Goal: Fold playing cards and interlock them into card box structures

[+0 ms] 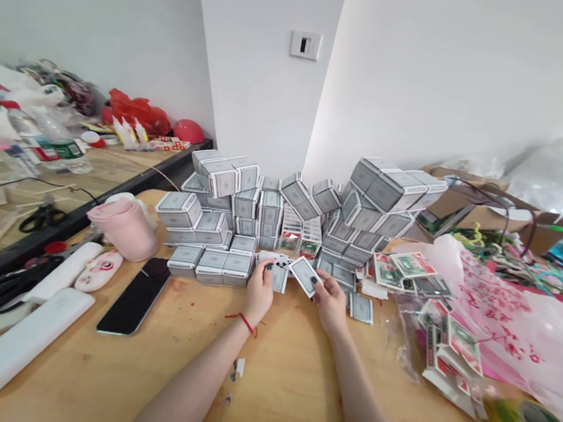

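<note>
As seen in the head view, shows a patterned card (303,274) clamped at its near right end in the fingers (328,284) of the right hand (332,305). Lies left of and slightly beyond that grip, between both hands, with its long axis slanting from far left to near right. Touches the right hand, so counts as nearer to it. Has the left hand (258,297) just across, fingertips close together at the edge of face-up cards (283,261); cannot tell whether clamped. Backed by stacked packs (225,267) on the counter (288,379).
</note>
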The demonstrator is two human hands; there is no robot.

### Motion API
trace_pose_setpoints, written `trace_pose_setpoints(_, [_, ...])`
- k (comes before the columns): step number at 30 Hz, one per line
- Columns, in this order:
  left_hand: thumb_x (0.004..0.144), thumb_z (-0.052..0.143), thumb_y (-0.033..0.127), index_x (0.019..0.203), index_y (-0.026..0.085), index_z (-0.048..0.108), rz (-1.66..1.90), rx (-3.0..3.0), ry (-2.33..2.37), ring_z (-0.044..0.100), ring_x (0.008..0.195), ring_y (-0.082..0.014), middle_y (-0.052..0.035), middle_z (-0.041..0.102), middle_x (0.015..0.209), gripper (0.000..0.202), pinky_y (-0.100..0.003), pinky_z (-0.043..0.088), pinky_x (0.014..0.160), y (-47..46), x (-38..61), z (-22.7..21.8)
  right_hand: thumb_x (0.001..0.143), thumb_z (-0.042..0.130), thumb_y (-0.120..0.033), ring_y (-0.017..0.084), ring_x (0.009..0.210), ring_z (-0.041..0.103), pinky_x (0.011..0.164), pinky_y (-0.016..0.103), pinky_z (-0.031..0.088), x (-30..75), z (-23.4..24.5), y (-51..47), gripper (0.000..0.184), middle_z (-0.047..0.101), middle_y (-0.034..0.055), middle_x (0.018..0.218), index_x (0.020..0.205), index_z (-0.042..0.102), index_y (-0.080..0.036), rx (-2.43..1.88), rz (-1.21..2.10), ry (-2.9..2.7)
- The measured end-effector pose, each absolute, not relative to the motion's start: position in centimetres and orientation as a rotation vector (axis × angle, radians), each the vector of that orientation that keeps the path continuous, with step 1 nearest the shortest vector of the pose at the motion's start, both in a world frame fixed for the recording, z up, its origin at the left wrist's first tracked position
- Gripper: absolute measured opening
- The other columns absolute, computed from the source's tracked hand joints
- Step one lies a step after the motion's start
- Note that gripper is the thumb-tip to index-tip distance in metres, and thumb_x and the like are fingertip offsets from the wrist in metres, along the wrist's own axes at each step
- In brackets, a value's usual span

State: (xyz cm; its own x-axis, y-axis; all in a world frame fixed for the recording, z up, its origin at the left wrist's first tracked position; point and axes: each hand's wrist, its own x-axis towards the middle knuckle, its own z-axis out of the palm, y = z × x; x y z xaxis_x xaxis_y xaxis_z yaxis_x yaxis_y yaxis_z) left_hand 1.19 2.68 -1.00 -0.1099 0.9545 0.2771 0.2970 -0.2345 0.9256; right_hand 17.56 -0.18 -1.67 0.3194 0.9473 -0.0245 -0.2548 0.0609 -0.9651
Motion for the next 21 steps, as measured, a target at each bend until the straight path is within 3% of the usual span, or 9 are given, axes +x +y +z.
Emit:
trace_pose_setpoints(8, [0.082, 0.033, 0.015, 0.101, 0.019, 0.051, 1.369, 1.526, 1.397, 0.050, 0.103, -0.0172, -0.0065, 0.056, 0.107, 0.027, -0.034, 0.036, 0.092, 2.84, 1.28, -1.30, 0.066, 0.059, -0.041, 0.009, 0.045, 0.039, 0.041, 0.021, 0.032, 18.10, -2.28, -0.67, 0.040, 0.054, -0.0006, 0.059, 0.096, 0.061, -0.015, -1.333, 0.938, -1.003])
trace_pose_setpoints(21, [0.081, 0.034, 0.014, 0.098, 0.019, 0.052, 1.377, 1.558, 1.418, 0.052, 0.099, -0.0169, -0.0060, 0.058, 0.103, 0.025, -0.032, 0.039, 0.087, 2.87, 1.31, -1.35, 0.069, 0.054, -0.037, 0.012, 0.048, 0.047, 0.046, 0.023, 0.036, 18.18, -2.09, -0.89, 0.033, 0.059, 0.0007, 0.059, 0.094, 0.064, -0.017, -1.355, 0.875, -1.169])
